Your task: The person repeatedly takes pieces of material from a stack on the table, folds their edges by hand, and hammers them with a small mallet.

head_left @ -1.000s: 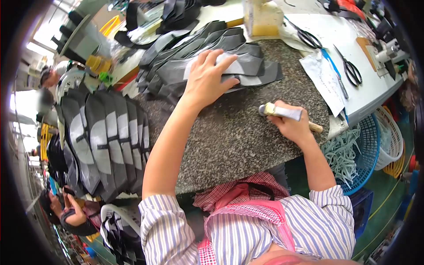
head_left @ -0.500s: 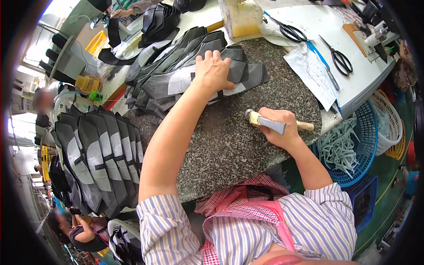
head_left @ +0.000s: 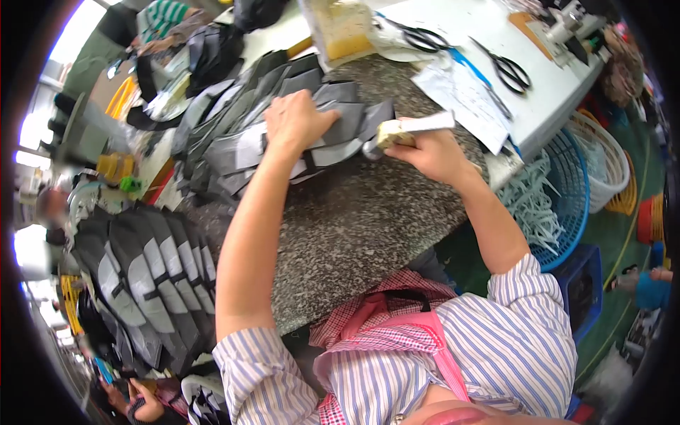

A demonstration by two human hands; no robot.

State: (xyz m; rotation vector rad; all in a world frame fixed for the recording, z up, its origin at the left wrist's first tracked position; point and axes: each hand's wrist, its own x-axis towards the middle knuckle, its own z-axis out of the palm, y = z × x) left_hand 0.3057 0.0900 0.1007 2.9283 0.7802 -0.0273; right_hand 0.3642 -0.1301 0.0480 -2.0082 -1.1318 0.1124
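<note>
A pile of dark grey and black cut pieces (head_left: 241,145) lies on the speckled stone slab (head_left: 340,219). My left hand (head_left: 294,124) rests on top of the pile, its thumb spread and its fingers curled over the pieces; whether it grips one is hard to tell. In my right hand (head_left: 433,156) is a hammer (head_left: 418,125), with fingers wrapped round it. The hammer's round face is beside the pile's right end. Most of its handle is hidden by the hand.
Two black scissors (head_left: 511,73) and a written paper (head_left: 464,99) lie on the white table. Below its right edge stands a blue basket (head_left: 575,191) with pale strips. More grey pieces (head_left: 145,283) fan out at the left. Co-workers are partly visible at the left.
The hammer has moved up and left with my right hand, towards the pile's right end. My left hand stays on the pile. The whole view has shifted and tilted.
</note>
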